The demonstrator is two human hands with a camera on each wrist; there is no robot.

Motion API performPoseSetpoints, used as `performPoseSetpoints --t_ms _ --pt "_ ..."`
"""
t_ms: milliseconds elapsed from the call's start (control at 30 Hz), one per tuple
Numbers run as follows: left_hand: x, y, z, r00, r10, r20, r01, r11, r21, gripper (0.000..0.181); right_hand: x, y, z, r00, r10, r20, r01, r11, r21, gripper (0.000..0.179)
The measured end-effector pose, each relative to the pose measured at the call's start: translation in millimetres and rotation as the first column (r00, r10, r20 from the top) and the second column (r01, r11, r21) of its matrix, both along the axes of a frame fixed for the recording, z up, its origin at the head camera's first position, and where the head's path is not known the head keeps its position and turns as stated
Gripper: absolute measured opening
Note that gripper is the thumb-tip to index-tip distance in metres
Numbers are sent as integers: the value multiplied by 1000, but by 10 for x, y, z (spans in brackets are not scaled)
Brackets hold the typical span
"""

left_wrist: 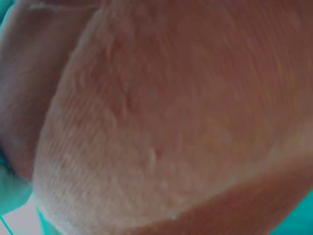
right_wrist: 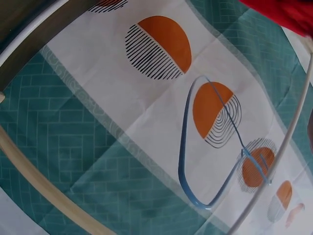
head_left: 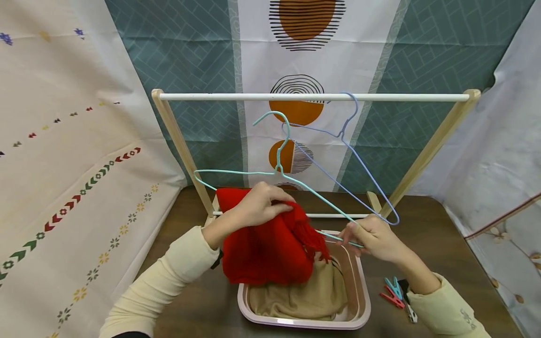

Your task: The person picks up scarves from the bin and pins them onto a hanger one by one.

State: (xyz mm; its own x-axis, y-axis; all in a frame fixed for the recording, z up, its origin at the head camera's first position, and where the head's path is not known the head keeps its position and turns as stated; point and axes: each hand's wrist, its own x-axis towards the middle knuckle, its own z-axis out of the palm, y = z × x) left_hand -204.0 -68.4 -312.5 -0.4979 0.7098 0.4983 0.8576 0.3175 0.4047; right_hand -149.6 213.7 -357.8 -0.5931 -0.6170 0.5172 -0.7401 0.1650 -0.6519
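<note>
A red fringed scarf (head_left: 266,256) is draped over the lower bar of a mint-green hanger (head_left: 314,191), its fringe hanging at the right. My left hand (head_left: 264,204) pinches the scarf near its fringed end. Gripping the hanger's right corner is my right hand (head_left: 376,238); the hook points up, free of the rail. Skin of the left hand (left_wrist: 166,112) fills most of the left wrist view, hiding its fingertips. In the right wrist view only a corner of the scarf (right_wrist: 288,17) appears.
Behind stands a wooden rack with a white rail (head_left: 236,97), where a blue hanger (head_left: 367,171) hangs bare. Below the scarf, a pink basin (head_left: 363,300) contains tan cloth (head_left: 296,298). Blue and red clothespins (head_left: 394,293) lie on the table at the right.
</note>
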Motion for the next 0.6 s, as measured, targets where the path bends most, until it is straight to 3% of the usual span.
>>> performPoseSetpoints --t_ms 67,100,167,233,300,333,367,400,433,533,600 --pt "-27 3 -44 991 83 104 -101 979 178 11 7 7 -10 999 -41 -29 42 999 32 39" --pt "-34 11 -62 980 120 157 -159 952 262 12 11 7 -18 998 -48 -33 49 998 42 39" --pt "-43 45 -96 952 184 246 -271 879 393 15 18 11 -35 999 -43 -33 45 998 52 38" --pt "-46 94 -125 927 196 319 -342 790 510 17 22 4 -52 1000 -8 -8 8 999 34 38" --pt "-52 150 -146 918 202 343 -378 710 594 19 23 -11 -65 999 35 13 -35 999 8 38" --pt "-59 176 -154 915 206 348 -389 683 618 19 26 -22 -64 999 43 9 -43 999 -2 38" --pt "-70 200 -160 913 220 343 -397 671 626 20 26 -33 -67 999 51 2 -51 999 -17 38" --pt "-84 221 -166 914 229 333 -397 671 627 20 29 -43 -68 999 34 -21 -34 999 -20 39" --pt "-98 236 -172 915 249 316 -397 688 608 19 32 -51 -68 998 -2 -60 1 1000 -18 39" --pt "-116 252 -180 937 275 215 -346 806 480 20 43 -67 -58 978 -119 -171 116 993 -23 38" --pt "-91 243 -184 956 267 126 -295 879 374 21 45 -69 -40 964 -171 -204 168 985 -33 38"
